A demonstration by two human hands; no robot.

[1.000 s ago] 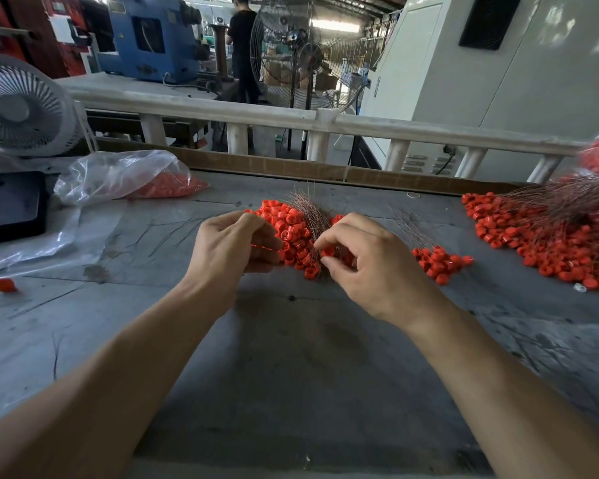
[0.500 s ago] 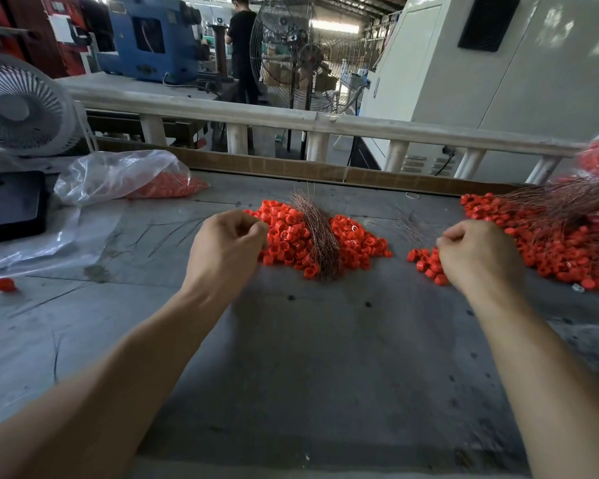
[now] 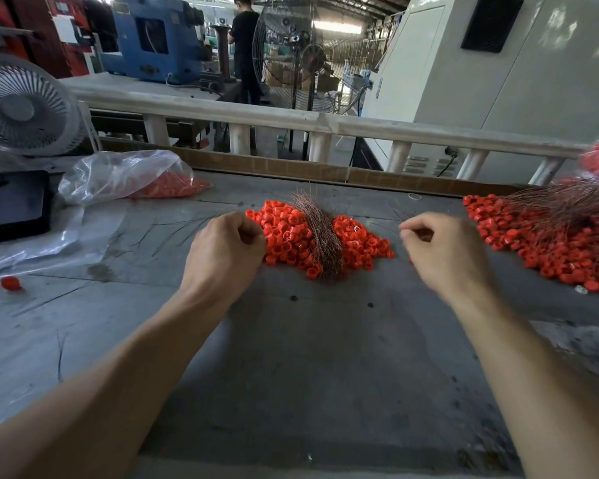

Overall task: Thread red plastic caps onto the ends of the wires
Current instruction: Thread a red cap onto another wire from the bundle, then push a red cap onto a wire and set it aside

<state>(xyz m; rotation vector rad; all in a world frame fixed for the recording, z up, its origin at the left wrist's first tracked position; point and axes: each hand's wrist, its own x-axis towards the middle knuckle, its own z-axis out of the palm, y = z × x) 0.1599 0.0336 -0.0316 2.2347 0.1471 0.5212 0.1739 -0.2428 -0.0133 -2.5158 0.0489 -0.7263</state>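
Left hand curled at the red plastic cap pile's left edge; right hand pinches red caps, contents unclear, bare grey tabletop nearer

Beyond my grey table I see a white fan, a blue machine and someone in black.

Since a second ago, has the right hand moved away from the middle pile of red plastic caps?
Yes. The right hand has moved rightward off the middle pile of red plastic caps, toward the larger pile of capped wires.
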